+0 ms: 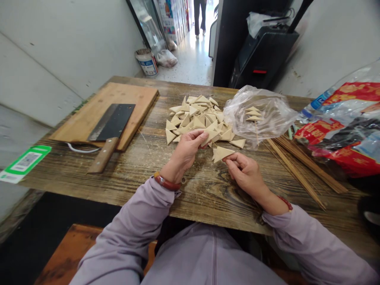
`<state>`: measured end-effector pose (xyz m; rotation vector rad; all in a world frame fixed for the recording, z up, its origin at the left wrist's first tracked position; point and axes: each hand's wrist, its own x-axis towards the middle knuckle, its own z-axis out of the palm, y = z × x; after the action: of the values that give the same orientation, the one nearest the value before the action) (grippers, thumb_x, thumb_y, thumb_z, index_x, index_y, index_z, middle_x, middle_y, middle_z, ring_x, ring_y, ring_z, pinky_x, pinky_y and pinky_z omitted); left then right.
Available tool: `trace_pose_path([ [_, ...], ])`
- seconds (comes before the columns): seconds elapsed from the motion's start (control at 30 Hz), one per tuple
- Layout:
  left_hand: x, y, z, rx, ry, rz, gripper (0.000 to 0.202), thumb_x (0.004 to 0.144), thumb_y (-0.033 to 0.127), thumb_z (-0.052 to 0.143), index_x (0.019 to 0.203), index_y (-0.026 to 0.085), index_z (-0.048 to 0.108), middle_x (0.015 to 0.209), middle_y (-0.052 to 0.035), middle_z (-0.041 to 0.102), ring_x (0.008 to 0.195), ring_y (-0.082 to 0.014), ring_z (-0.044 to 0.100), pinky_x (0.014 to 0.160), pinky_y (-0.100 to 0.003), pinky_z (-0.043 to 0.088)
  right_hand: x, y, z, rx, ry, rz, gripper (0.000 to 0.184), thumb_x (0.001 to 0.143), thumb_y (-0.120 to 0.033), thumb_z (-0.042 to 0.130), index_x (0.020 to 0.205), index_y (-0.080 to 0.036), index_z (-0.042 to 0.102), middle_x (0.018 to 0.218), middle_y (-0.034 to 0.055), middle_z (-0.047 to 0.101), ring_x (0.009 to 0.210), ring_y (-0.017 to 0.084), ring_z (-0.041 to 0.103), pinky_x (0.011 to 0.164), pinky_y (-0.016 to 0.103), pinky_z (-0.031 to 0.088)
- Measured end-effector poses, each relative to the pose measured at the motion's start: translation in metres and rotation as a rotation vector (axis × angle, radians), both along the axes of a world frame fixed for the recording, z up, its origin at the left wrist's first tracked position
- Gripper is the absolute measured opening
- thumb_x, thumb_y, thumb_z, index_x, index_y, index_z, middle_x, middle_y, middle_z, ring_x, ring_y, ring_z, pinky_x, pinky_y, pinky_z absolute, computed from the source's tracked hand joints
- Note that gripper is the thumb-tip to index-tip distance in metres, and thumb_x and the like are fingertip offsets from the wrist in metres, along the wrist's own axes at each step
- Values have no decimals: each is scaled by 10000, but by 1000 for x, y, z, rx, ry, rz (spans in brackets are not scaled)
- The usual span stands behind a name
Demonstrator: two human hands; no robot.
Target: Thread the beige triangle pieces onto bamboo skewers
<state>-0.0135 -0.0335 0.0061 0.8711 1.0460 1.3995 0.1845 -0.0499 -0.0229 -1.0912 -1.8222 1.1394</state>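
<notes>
A heap of pale tan triangular food pieces [196,118] lies on the wooden table [142,176]. My right hand [245,172] pinches one triangular piece [222,153] at its edge with finger and thumb. My left hand [185,152] sits at the heap's near edge, its fingertips gripping another triangular piece [210,136]. Beyond the heap, a crumpled clear plastic bag [274,113] lies partly over the pieces. Inside it, several triangles [253,113] are threaded on a thin skewer.
A cleaver [111,122] rests on a wooden cutting board [89,118] at the left. Loose bamboo skewers [299,166] lie at the right, near a red-printed plastic bag [347,130]. Far off, a person [199,16] stands in a corridor.
</notes>
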Motion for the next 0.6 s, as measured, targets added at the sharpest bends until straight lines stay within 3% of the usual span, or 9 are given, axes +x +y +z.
trace_pose_path([
  [0.13, 2, -1, -1, 22, 21, -13, 268, 712, 373, 809, 651, 144, 683, 628, -2, 559, 594, -85, 422, 570, -234, 340, -1, -1, 0, 43, -17, -11, 183, 924, -328, 535, 820, -200, 613, 539, -43, 507, 478, 109, 466, 473, 234, 340],
  [0.6, 11, -4, -8, -42, -37, -43, 301, 667, 409, 849, 744, 143, 729, 696, -11, 634, 658, -97, 533, 640, -224, 435, -4, 0, 2, 85, -40, -38, 173, 914, -321, 531, 804, -209, 602, 550, -31, 533, 521, 131, 515, 492, 246, 357],
])
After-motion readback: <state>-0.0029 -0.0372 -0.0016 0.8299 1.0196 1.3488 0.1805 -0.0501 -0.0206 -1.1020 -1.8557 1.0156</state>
